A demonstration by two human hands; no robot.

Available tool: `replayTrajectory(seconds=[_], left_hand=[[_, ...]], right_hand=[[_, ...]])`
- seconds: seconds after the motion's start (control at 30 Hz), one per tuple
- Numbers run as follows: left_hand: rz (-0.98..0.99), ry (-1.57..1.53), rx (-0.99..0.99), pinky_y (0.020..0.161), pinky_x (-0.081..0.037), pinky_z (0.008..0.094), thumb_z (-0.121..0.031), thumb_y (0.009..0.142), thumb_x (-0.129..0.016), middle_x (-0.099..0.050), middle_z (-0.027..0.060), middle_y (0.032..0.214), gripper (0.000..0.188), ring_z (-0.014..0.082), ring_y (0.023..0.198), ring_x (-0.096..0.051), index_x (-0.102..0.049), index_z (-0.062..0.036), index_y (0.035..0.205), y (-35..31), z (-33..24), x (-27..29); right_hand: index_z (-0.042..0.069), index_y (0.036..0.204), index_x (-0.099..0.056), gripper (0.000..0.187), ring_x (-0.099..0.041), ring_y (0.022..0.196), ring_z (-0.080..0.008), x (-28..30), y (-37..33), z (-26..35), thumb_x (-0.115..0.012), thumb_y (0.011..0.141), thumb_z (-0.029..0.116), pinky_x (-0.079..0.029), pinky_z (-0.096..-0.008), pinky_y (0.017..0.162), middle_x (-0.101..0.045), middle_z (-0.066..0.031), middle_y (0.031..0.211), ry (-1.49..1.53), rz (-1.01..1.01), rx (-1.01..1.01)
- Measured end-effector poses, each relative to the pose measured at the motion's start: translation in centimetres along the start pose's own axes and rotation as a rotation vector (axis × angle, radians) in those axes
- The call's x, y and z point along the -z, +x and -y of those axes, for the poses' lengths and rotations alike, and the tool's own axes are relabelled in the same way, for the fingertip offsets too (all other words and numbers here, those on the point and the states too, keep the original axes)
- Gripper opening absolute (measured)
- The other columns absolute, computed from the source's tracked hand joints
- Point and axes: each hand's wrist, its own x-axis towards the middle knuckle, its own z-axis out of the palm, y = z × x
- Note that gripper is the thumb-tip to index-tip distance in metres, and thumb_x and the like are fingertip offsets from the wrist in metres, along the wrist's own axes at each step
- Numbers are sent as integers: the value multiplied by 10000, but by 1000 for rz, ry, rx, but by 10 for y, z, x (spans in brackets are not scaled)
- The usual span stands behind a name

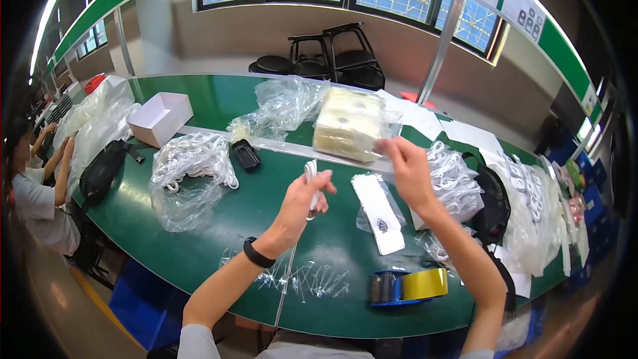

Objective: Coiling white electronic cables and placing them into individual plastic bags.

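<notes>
In my left hand (299,203), a small coiled bundle of white cable (310,171) stands upright, gripped between thumb and fingers. My right hand (407,167) reaches over the table, its thumb and fingertips pinched together at the right edge of a stack of clear, yellowish plastic bags (345,123). Just left of the right forearm lies a pile of flat white printed sleeves (379,213) on clear plastic. Thin wire twist ties (309,282) are scattered across the green table in front of me.
A tape dispenser with yellow tape (425,284) sits at the near edge. Bagged white cables (189,163) lie left, more bagged cables (452,176) right. A white box (161,119), a black pouch (103,173) and crumpled plastic (286,103) line the back. A co-worker (40,199) works at far left.
</notes>
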Motion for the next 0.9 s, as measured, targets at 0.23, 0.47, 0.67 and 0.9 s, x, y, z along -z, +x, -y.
replayTrajectory(seconds=[0.23,0.47,0.67,0.9], left_hand=[[-9,-23,100,579,-383,239,-309,974,-597,-642,32,949,299,50,549,-397,-627,-23,1056,-10,-7,-6],[13,-119,252,533,-357,232,-262,965,-616,-645,4,857,239,44,544,-394,-657,-26,969,-10,12,-2],[-19,36,200,515,-348,211,-194,939,-652,-677,34,835,178,31,534,-409,-656,-16,944,-16,19,-16],[35,211,229,489,-342,204,-168,917,-671,-643,25,742,155,30,520,-429,-651,-18,887,-29,26,-1]], right_hand=[[27,1062,-685,226,-659,881,-318,-44,-37,37,-673,839,59,-537,-375,731,-674,-98,995,-597,53,758],[77,1104,-697,225,-642,955,-315,-42,-50,12,-623,898,126,-528,-389,811,-665,-112,1072,-480,168,511],[-8,1043,-715,310,-662,867,-198,-32,-55,-6,-490,1003,201,-493,-294,789,-704,-132,959,-11,131,-15],[-44,1044,-694,451,-638,840,-135,32,-26,-40,-428,1054,319,-494,-283,748,-717,-76,946,158,-155,-244]])
